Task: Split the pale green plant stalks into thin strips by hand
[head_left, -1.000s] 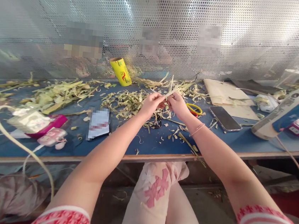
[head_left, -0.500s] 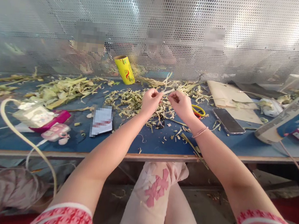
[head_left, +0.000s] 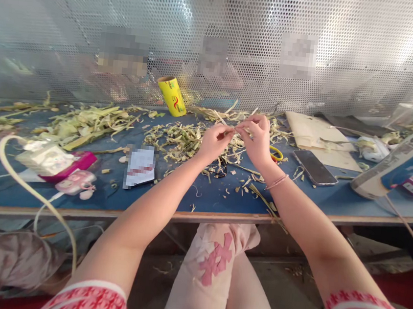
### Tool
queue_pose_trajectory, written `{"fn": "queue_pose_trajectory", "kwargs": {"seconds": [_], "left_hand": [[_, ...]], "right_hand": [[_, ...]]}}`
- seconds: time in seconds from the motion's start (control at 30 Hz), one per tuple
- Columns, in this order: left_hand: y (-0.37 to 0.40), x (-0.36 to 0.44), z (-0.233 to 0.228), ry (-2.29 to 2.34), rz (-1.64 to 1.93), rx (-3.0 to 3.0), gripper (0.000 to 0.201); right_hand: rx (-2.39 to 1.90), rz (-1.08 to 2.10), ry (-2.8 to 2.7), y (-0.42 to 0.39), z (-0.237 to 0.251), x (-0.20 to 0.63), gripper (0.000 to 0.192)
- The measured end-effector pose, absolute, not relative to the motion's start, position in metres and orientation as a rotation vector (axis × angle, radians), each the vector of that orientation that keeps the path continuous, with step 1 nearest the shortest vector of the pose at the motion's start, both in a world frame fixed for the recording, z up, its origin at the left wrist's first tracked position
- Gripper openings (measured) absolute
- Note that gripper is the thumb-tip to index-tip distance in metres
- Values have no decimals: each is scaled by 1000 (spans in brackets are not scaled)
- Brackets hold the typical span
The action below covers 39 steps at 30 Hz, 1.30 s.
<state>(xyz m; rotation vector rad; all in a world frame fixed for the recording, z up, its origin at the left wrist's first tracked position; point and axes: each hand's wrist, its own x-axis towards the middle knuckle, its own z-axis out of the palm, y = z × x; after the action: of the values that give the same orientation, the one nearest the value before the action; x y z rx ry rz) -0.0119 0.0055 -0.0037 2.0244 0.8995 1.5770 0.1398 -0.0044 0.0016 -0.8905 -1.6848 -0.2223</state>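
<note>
Above the blue table, my left hand and my right hand meet fingertip to fingertip. Both pinch a thin pale leaf strip that sticks up and to the left from between them. Below and around them lies a heap of cut leaf scraps. Yellow-handled scissors lie partly hidden behind my right wrist. A dark phone rests to the right of my right hand.
A yellow roll leans by the perforated metal screen. Longer leaf pieces lie at left, with a pink case and white cable. A card, brown paper and a white-blue device sit on the table. People sit behind the screen.
Both hands have lifted slightly and drawn together again. My right hand has turned palm-down above the strip, and the strip now points up and left.
</note>
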Motion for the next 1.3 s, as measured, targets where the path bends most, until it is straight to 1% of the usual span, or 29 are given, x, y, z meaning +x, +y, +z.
{"fn": "queue_pose_trajectory", "kwargs": {"seconds": [0.1,0.17,0.2,0.33,0.4,0.47,0.63,0.77,0.83,1.07,1.17,1.23,1.3], "left_hand": [[3,-10,-2,853,1551,1990,8],[3,-9,-2,864,1512,1931,12],[3,-9,-3,881,1489,1894,14],[7,-9,-5,915,1435,1676,16],[8,-8,-6,903,1437,1532,13],[7,-7,-5,881,1436,1410,10],[3,-6,-2,811,1389,1340,12],[3,-6,-3,834,1359,1398,11],[4,-6,-4,879,1345,1483,10],[-1,-6,-3,950,1291,1814,13],[-2,-5,-3,926,1332,1851,12],[-2,-5,-4,898,1353,1857,12],[-2,-6,-4,876,1351,1849,13]], "right_hand": [[-930,-102,-1636,-3,1,139,7],[-946,41,-1603,-1,-1,138,8],[-946,129,-1574,-1,-2,137,12],[-882,493,-1405,4,-5,134,39],[-844,613,-1363,5,-5,134,41],[-813,676,-1366,4,-4,134,40],[-733,754,-1375,-3,0,132,36],[-708,803,-1340,-6,1,132,25],[-714,813,-1355,-7,2,132,22],[-861,628,-1504,-6,3,134,27],[-882,564,-1463,2,-3,135,34],[-898,615,-1406,7,-7,135,39],[-901,752,-1384,10,-10,134,40]]}}
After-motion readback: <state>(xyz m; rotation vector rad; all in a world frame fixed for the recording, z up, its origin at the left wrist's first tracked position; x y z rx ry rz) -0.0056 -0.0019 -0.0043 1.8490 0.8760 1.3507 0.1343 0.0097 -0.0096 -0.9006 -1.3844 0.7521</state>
